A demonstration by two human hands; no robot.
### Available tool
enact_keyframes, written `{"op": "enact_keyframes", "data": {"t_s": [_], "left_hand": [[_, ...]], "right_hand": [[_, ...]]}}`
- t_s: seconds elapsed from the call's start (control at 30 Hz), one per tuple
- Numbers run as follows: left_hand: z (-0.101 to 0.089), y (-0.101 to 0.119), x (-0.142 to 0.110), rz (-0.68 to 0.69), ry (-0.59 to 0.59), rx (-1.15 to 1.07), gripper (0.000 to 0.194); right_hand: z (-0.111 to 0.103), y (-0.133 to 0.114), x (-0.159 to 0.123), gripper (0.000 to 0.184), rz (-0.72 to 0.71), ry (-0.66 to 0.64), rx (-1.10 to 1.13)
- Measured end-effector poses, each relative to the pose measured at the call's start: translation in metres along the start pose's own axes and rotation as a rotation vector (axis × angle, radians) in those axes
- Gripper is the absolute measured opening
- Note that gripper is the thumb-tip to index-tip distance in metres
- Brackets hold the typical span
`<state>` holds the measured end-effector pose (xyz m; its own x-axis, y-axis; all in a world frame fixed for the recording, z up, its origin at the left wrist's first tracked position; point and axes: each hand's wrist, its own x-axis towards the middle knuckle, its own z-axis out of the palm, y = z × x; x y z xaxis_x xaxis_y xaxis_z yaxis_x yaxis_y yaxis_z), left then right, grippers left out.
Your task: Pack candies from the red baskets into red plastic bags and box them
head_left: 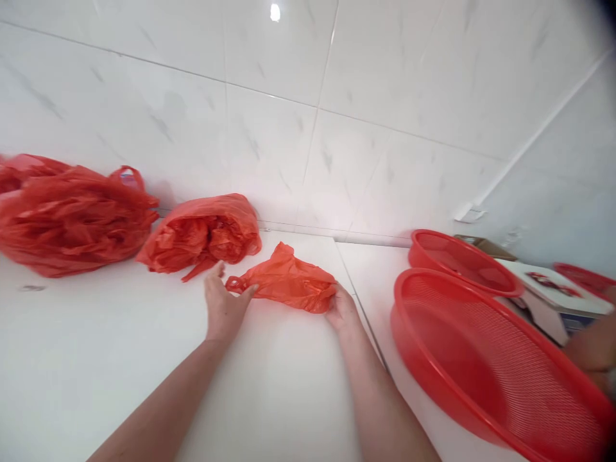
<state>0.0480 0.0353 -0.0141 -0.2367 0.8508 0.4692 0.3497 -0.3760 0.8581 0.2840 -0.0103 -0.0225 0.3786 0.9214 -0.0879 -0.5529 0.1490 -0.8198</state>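
Note:
A crumpled red plastic bag point(289, 282) is stretched sideways between my two hands, just over the white tabletop. My left hand point(226, 305) is at its left end, thumb pressed on the plastic near a small handle loop, one finger raised on the far side. At the other end my right hand point(342, 307) pinches the bag, its fingertips partly hidden behind the plastic. Behind my left hand, close by, lies a bundle of red plastic bags point(206, 231) stuffed into another bag.
A larger heap of red plastic bags point(77, 215) sits far left against the tiled wall point(269, 147). To the right are a big red mesh basket point(452, 353), a second red basket point(462, 260) and a white scale point(553, 282). Another person's arm point(594, 343) shows at the right edge.

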Motion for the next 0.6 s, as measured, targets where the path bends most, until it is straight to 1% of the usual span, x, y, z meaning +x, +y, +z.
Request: {"op": "enact_keyframes", "data": {"t_s": [0.03, 0.07, 0.1, 0.13, 0.17, 0.2, 0.27, 0.33, 0.37, 0.4, 0.43, 0.47, 0.53, 0.57, 0.6], "left_hand": [[0.001, 0.002, -0.001, 0.177, 0.032, 0.099, 0.082], [0.002, 0.003, -0.003, 0.335, 0.014, 0.174, 0.081], [0.003, 0.004, -0.004, 0.456, -0.044, 0.233, 0.076], [0.005, 0.006, -0.006, 0.532, -0.127, 0.278, 0.071], [0.006, 0.007, -0.007, 0.566, -0.219, 0.316, 0.069], [0.006, 0.007, -0.009, 0.564, -0.311, 0.348, 0.069], [0.007, 0.008, -0.011, 0.490, -0.465, 0.396, 0.066], [0.005, 0.007, -0.012, 0.400, -0.563, 0.427, 0.053], [0.004, 0.007, -0.011, 0.364, -0.586, 0.438, 0.047], [0.002, 0.007, -0.011, 0.337, -0.591, 0.448, 0.043], [0.001, 0.007, -0.010, 0.319, -0.576, 0.455, 0.041], [0.000, 0.007, -0.010, 0.306, -0.549, 0.460, 0.039], [0.000, 0.009, -0.009, 0.285, -0.490, 0.466, 0.032], [0.001, 0.010, -0.010, 0.278, -0.464, 0.466, 0.028], [0.002, 0.011, -0.011, 0.270, -0.445, 0.459, 0.023]], "right_hand": [[-0.001, -0.002, -0.001, 0.020, 0.004, -0.021, -0.003], [-0.002, -0.003, -0.002, 0.019, 0.009, -0.038, -0.015], [-0.002, -0.004, -0.003, 0.017, 0.008, -0.052, -0.037], [-0.002, -0.005, -0.004, 0.017, -0.001, -0.058, -0.068], [-0.002, -0.005, -0.005, 0.019, -0.012, -0.064, -0.099], [-0.003, -0.006, -0.006, 0.020, -0.024, -0.068, -0.127], [-0.004, -0.008, -0.006, 0.023, -0.054, -0.060, -0.163], [-0.007, -0.013, -0.005, 0.024, -0.078, -0.042, -0.166], [-0.008, -0.016, -0.006, 0.026, -0.094, -0.016, -0.192], [-0.009, -0.020, -0.007, 0.029, -0.124, 0.034, -0.253], [-0.008, -0.024, -0.011, 0.033, -0.170, 0.112, -0.351], [-0.006, -0.028, -0.016, 0.035, -0.237, 0.212, -0.479], [0.004, -0.033, -0.033, 0.035, -0.422, 0.416, -0.765], [0.011, -0.033, -0.043, 0.034, -0.516, 0.476, -0.877], [0.019, -0.031, -0.052, 0.034, -0.596, 0.492, -0.966]]}}
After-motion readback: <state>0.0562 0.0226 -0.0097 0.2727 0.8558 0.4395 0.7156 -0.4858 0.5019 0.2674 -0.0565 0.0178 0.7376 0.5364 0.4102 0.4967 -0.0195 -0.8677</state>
